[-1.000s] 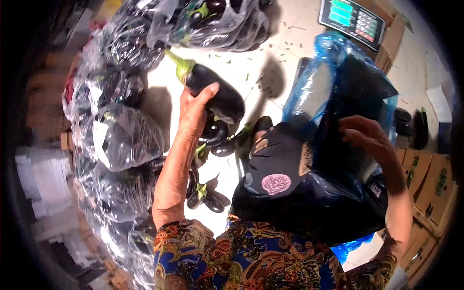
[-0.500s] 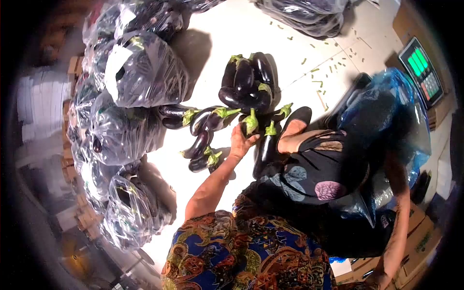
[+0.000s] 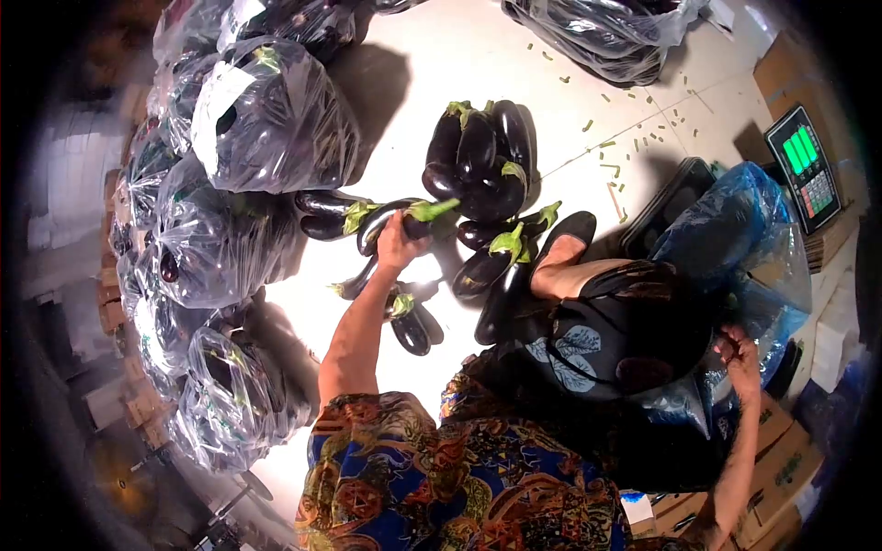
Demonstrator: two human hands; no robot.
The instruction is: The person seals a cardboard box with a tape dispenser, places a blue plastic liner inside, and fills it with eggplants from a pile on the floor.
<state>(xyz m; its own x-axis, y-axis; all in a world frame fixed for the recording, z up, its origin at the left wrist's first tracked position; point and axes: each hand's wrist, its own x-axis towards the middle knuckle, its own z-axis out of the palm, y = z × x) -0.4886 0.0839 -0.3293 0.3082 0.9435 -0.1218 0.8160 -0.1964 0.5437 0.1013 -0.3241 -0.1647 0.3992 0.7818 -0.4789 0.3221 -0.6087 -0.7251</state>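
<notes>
L hand [image 3: 401,246] grips a glossy dark-purple eggplant w/ green stem [image 3: 386,226]; R hand [image 3: 738,360] at a crumpled blue translucent plastic bag [image 3: 718,213].

Pale tiled floor [image 3: 386,101] is the largest area; on its L side, a piled row of clear plastic bags full of eggplants [image 3: 276,115], another full clear bag [image 3: 597,41] at the top. Blue bag is R of the person's leg in black patterned trousers [image 3: 574,354], nr a black digital scale display w/ green digits [image 3: 802,165]. Loose dark eggplants [image 3: 476,147] lie in a heap & small groups btwn the full bags and the black shoe [image 3: 577,228]. Gripped eggplant is L of & below the heap, just beside a pair; L fingers clamped round it. R fingers bent, can't tell if they pinch the bag. Small green cut bits [image 3: 611,167] dot the floor nr the scale.
</notes>
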